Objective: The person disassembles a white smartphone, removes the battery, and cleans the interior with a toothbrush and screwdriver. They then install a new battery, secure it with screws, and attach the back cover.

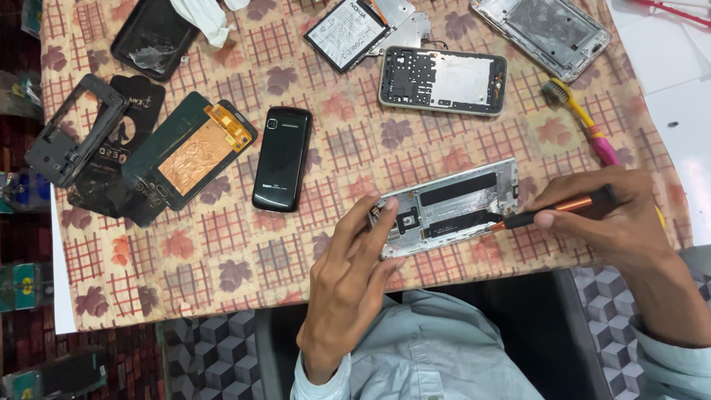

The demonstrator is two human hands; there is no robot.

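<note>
Silver opened phone frame (448, 207) with black strips, left hand (348, 281) fingers gripping it, right hand (622, 215) fingers pinching orange screwdriver (552, 211)

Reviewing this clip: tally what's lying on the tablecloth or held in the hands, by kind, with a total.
Opened phone frames and bodies: 4, one steadied by the left hand at, others at
Intact black phone: 1
Screen or back panels: 3
Battery: 1
Screwdriver in the right hand: 1
Toothbrush: 1
White cloth: 1
Total: 12
</note>
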